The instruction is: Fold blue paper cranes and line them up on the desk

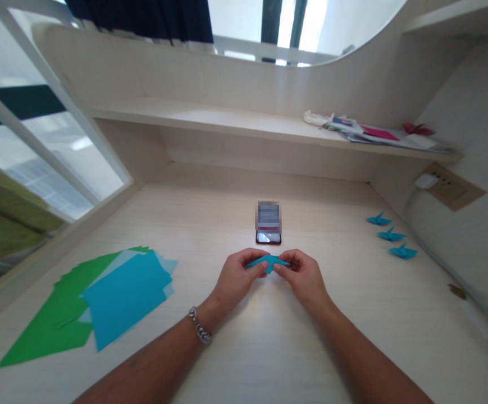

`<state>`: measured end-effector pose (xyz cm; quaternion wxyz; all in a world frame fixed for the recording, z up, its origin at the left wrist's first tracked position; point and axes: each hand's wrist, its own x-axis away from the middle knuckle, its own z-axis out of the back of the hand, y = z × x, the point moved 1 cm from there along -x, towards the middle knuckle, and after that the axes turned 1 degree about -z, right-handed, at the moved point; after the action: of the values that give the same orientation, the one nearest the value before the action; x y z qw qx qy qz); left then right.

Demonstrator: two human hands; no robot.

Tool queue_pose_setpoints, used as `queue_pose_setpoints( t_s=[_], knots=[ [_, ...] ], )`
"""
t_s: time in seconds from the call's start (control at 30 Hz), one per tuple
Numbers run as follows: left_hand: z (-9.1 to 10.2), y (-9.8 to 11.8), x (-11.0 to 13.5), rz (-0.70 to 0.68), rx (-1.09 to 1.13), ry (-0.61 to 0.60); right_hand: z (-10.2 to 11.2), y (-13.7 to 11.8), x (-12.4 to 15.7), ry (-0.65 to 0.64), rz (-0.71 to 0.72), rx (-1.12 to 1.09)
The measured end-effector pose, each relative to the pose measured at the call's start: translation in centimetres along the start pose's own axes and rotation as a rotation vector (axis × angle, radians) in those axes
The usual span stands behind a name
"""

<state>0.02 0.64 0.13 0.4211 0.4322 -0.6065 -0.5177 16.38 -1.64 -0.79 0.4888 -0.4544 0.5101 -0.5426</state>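
Note:
Both of my hands meet over the middle of the light wooden desk [269, 348], pinching a small folded blue paper figure [269, 262]. My left hand [239, 278], with a metal bracelet on its wrist, grips the figure's left end. My right hand [302, 276] pinches the right end between thumb and fingers. Just beyond the figure stands a phone [268, 224], propped up with its screen facing me.
A stack of blue and green paper sheets [113, 297] lies at the left. Three finished blue folded figures [391, 234] sit in a row at the right. A cable and wall socket [441, 188] are at the right; papers [370, 133] lie on the shelf.

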Motion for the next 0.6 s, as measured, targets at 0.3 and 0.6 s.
queue_pose_setpoints(
  t_s=[0.3, 0.6],
  knots=[
    [0.09, 0.6, 0.3, -0.046, -0.203, -0.06, 0.16, 0.14, -0.01, -0.05, 0.027, -0.053],
    [0.03, 0.96, 0.38, -0.05, -0.207, -0.073, 0.31, 0.01, 0.09, -0.029, 0.0, 0.042]
  ],
)
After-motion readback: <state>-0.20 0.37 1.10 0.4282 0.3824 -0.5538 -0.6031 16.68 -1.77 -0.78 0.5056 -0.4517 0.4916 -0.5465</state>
